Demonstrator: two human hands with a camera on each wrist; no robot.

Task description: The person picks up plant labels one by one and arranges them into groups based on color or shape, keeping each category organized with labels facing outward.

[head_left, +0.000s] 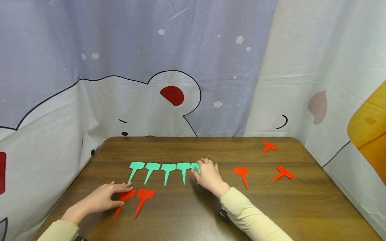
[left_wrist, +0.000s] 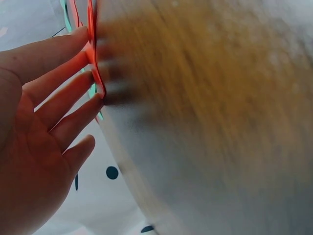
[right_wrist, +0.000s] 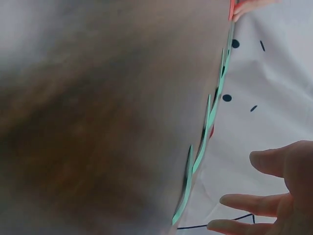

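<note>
Your left hand (head_left: 101, 200), fingers straight, touches a red tag (head_left: 128, 194) at the tabletop's (head_left: 184, 222) nine o'clock; your right hand (head_left: 210, 176), thumb and fingers apart, partly hides a green tag (head_left: 195, 166) near twelve, contact hard to tell.

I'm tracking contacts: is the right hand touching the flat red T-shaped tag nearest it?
Apart: the head view shows brown tabletop between right hand and red tag.

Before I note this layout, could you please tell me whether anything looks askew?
Yes, mildly: two red tags on the far right lie with heads slanting, whereas the green tags form a fairly even row.
</note>
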